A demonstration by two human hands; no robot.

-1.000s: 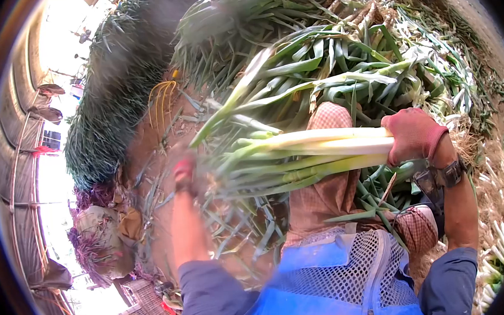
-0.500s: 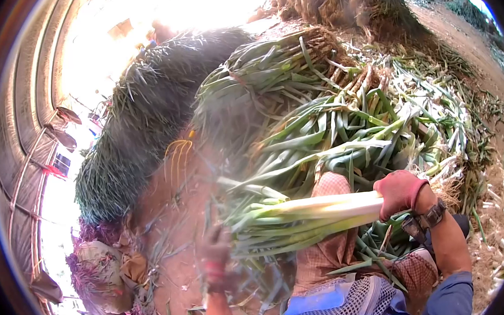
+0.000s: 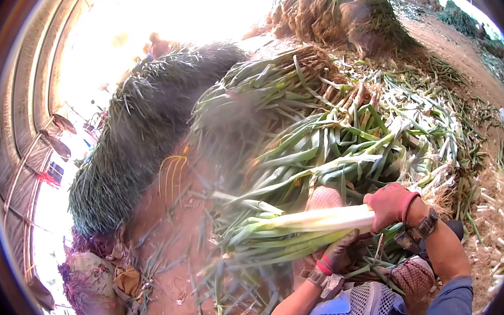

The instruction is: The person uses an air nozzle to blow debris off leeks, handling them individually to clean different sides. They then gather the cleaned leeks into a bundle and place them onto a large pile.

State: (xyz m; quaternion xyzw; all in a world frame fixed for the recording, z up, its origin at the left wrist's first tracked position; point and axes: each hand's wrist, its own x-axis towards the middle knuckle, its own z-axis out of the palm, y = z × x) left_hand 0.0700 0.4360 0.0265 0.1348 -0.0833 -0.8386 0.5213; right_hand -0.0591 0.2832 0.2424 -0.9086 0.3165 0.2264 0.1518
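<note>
A bunch of long green onions (image 3: 313, 218) lies crosswise above my lap, white stalks to the right and green leaves trailing left. My right hand (image 3: 391, 205), in a reddish glove, is closed round the white end. Under the stalks, my left hand (image 3: 338, 252) in a darker glove with a red cuff has its fingers bent against the bunch's lower side near the right hand. The fingertips are partly hidden. Just beyond the bunch, a heap of loose green onions (image 3: 320, 136) lies with leaves to the left and roots to the right.
Behind the heap lies a bundled stack (image 3: 264, 81). A long dark-green pile (image 3: 146, 123) runs along the left. Yellow ties (image 3: 173, 169) and leaf scraps lie on the ground. A stuffed sack (image 3: 95, 285) sits at lower left. Cut white pieces (image 3: 503, 252) lie at right.
My left hand has come from beyond the leaves at the left to the underside of the stalks. The right hand keeps its hold, and the bunch has shifted slightly left in view.
</note>
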